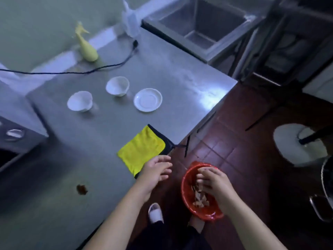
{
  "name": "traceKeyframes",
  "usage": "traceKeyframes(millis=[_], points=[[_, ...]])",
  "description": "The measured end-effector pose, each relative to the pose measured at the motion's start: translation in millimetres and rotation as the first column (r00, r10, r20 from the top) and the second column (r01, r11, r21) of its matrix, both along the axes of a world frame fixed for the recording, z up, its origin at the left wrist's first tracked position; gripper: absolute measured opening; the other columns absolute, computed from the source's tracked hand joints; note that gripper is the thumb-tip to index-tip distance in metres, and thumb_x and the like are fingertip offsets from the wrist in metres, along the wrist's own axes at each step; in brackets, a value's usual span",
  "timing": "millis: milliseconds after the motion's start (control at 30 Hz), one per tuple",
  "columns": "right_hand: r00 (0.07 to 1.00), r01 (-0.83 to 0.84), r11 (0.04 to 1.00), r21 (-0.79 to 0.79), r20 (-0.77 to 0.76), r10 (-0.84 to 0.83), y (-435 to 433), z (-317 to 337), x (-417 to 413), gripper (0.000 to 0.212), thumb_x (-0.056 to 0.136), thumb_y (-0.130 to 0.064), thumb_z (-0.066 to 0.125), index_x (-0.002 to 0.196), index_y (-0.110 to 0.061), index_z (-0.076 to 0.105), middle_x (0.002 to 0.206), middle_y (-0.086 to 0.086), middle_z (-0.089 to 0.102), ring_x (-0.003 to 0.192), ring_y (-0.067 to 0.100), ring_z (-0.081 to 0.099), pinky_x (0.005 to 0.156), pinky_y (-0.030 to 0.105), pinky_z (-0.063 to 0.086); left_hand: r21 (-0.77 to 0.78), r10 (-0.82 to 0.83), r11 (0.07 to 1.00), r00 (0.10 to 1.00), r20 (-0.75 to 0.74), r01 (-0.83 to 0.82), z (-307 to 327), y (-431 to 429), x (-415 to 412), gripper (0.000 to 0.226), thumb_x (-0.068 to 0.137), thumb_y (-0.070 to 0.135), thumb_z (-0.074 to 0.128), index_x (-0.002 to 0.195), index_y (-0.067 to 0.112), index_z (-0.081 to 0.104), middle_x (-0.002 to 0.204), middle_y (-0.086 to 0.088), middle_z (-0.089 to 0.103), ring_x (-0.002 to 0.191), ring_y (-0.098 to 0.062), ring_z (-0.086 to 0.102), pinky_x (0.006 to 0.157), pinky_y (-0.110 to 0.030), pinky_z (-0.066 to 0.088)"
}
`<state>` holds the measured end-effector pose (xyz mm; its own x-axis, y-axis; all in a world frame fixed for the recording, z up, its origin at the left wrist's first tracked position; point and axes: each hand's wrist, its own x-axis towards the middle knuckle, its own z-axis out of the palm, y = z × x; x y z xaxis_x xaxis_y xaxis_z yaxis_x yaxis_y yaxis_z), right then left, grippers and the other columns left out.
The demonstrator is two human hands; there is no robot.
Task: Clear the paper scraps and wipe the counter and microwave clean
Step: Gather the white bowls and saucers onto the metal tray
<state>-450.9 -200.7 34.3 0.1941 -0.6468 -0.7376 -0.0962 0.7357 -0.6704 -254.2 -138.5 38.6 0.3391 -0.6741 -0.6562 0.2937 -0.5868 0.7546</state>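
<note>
The person is finishing the scrap-clearing step, by the look of it. The right hand [214,186] is hanging over a red bin [201,212] low in the frame, right of centre, off the tabletop's edge and above the floor; its fingers are spreading loosely down into the bin, and whether they are pinching a last piece cannot be told. The paper scraps [199,197] are lying inside that bin, just under the fingers. The left hand [156,170] is hovering at the near edge of the tabletop [108,132], fingers relaxed and holding nothing, just beside the yellow cloth [142,152], which is lying flat and partly folded at the frame's centre.

Wiping is looking like the next stage; a brown stain [82,189] is sitting on the tabletop at lower left, well apart from the cloth, and the microwave [14,138] is showing only partly at the left edge. The next move is likely calling for the free left hand to gather the cloth; a spray bottle [86,46] is standing at upper left, and two bowls [80,101] and a saucer [147,99] are sitting mid-frame, where a wide wipe would be needing to go round them.
</note>
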Motion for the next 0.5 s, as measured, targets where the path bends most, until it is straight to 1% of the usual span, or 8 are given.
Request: traceKeyframes(millis=[33,100,200,267,333,433,500], points=[[0.999,-0.052,0.999,-0.018,0.017,0.052,2.0,10.8,15.7,0.013,0.097,-0.006,0.057,0.094,-0.006,0.069,0.08,0.009,0.069,0.069,0.018,0.063,0.06,0.025,0.05,-0.022,0.065,0.998,0.998,0.009,-0.065,7.4,12.6,13.3,0.014,0.091,0.008,0.066,0.099,0.018,0.07,0.088,-0.001,0.073,0.073,-0.01,0.066,0.067,-0.023,0.052],[0.993,-0.105,0.993,-0.057,0.049,0.107,7.0,30.0,45.7,0.012,0.096,-0.002,0.055,0.096,-0.003,0.068,0.08,0.011,0.067,0.066,0.018,0.061,0.056,0.021,0.05,-0.05,0.157,0.986,0.988,-0.01,-0.157,17.1,37.0,35.3,0.014,0.09,0.008,0.067,0.098,0.018,0.071,0.087,-0.003,0.074,0.073,-0.012,0.067,0.067,-0.025,0.052],[0.983,-0.171,0.981,-0.097,0.051,0.176,24.0,50.5,86.7,0.012,0.097,0.002,0.054,0.1,0.002,0.065,0.079,0.013,0.064,0.063,0.018,0.058,0.054,0.021,0.048,-0.066,0.24,0.968,0.97,-0.035,-0.242,23.6,69.8,61.2,0.014,0.089,0.006,0.068,0.098,0.015,0.071,0.087,-0.007,0.074,0.073,-0.015,0.065,0.063,-0.025,0.052],[0.978,-0.193,0.976,-0.103,0.062,0.2,41.6,60.3,109.5,0.012,0.096,0.005,0.054,0.101,0.005,0.064,0.077,0.014,0.063,0.061,0.019,0.057,0.051,0.021,0.046,-0.089,0.259,0.961,0.965,-0.033,-0.261,25.7,88.7,77.1,0.014,0.089,0.004,0.067,0.098,0.013,0.071,0.089,-0.009,0.072,0.072,-0.014,0.064,0.061,-0.025,0.051],[0.974,-0.21,0.971,-0.118,0.06,0.218,60.4,66.7,128.1,0.012,0.094,0.007,0.055,0.102,0.008,0.064,0.077,0.016,0.062,0.061,0.02,0.057,0.052,0.024,0.043,-0.11,0.262,0.958,0.965,-0.031,-0.264,26.6,104.9,93.2,0.013,0.089,0.004,0.066,0.099,0.012,0.071,0.087,-0.007,0.072,0.069,-0.012,0.063,0.062,-0.025,0.051],[0.977,-0.204,0.973,-0.109,0.048,0.21,84.1,70.0,151.8,0.01,0.093,0.009,0.054,0.098,0.006,0.063,0.073,0.014,0.059,0.058,0.021,0.052,0.052,0.024,0.037,-0.116,0.286,0.951,0.958,-0.033,-0.287,28.0,128.4,115.8,0.012,0.091,0.003,0.063,0.097,0.011,0.069,0.083,-0.005,0.071,0.065,-0.01,0.062,0.059,-0.022,0.051],[0.977,-0.206,0.971,-0.121,0.034,0.211,94.9,70.2,167.4,0.011,0.093,0.01,0.054,0.099,0.007,0.062,0.073,0.016,0.056,0.058,0.022,0.049,0.055,0.026,0.033,-0.127,0.298,0.945,0.954,-0.033,-0.3,27.3,141.0,131.8,0.011,0.092,0.003,0.062,0.097,0.01,0.068,0.083,-0.005,0.07,0.065,-0.011,0.061,0.059,-0.022,0.051]])
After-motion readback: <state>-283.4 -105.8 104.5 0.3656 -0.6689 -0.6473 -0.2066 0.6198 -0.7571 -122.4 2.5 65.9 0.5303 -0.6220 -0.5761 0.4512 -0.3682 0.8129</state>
